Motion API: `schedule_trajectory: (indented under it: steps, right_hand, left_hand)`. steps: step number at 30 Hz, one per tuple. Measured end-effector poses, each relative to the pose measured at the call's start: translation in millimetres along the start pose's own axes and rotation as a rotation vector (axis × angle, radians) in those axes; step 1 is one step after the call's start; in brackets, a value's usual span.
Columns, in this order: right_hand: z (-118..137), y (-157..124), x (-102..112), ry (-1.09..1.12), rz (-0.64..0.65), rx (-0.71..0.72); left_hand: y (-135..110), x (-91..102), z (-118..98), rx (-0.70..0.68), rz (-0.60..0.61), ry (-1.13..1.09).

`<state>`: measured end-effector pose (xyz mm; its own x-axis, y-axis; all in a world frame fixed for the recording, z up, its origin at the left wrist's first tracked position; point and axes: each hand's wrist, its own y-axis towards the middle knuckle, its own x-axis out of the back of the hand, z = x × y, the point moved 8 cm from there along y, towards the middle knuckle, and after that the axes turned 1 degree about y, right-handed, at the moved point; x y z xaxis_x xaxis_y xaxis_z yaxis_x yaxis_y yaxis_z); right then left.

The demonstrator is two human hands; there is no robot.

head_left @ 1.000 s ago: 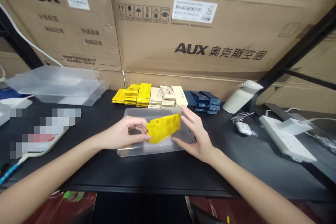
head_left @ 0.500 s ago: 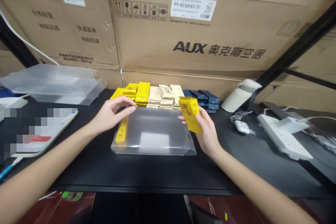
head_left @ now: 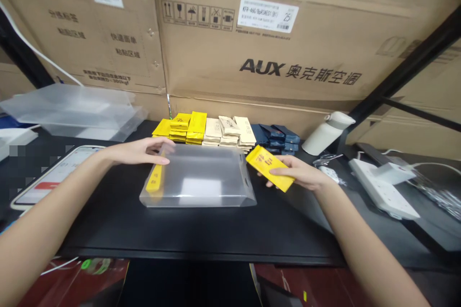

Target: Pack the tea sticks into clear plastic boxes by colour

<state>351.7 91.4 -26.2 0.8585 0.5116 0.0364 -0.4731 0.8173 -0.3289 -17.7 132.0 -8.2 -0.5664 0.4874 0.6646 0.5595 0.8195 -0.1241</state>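
While L hand [head_left: 139, 152], grip open & flat, likely steadies clear box [head_left: 201, 177], R hand [head_left: 306, 176] grip pinches yellow packet [head_left: 269, 172] beside it.

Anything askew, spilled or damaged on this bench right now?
Only the white bottle beyond the right hand, which holds a yellow packet: it leans tilted, not upright, with no spill visible. The packet stacks along the back look tidy.
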Motion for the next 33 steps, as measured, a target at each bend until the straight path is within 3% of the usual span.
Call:
schedule_trajectory:
  steps: [4,9,12,17,19,22,25,30,33]
  right_hand:
    - [-15.0,-9.9,-13.5,-0.088,0.293,-0.156]
    - [-29.1,-7.4,-22.8,-0.153,0.357,-0.252]
    - [-26.7,0.3,-26.5,-0.169,0.267,-0.193]
    - [-4.5,8.0,-45.6,-0.153,0.057,0.081]
    - [5.6,4.3,-53.3,-0.154,0.048,0.18]
    - [9.5,-1.2,-58.5,-0.132,0.113,0.189]
    - [9.3,-2.2,-55.9,-0.118,0.13,0.187]
    - [29.2,-7.8,-37.5,-0.377,-0.188,0.427]
    - [28.2,-7.8,-40.1,-0.454,-0.134,0.395]
  left_hand:
    - [-3.2,6.1,4.3,0.014,0.008,-0.009]
    - [-2.6,-2.1,-7.4,-0.03,0.072,0.015]
    - [-0.2,-7.1,-10.1,-0.055,0.091,0.038]
    - [7.9,-11.2,-2.3,-0.07,-0.01,-0.044]
    - [10.3,-13.4,-0.4,-0.071,-0.046,-0.056]
    - [12.0,-16.4,-2.2,-0.078,-0.071,-0.035]
    - [12.3,-18.2,-4.8,-0.076,-0.074,-0.046]
    - [12.8,-18.1,-5.0,-0.075,-0.087,-0.083]
    - [13.2,-19.8,-3.3,-0.054,-0.074,-0.129]
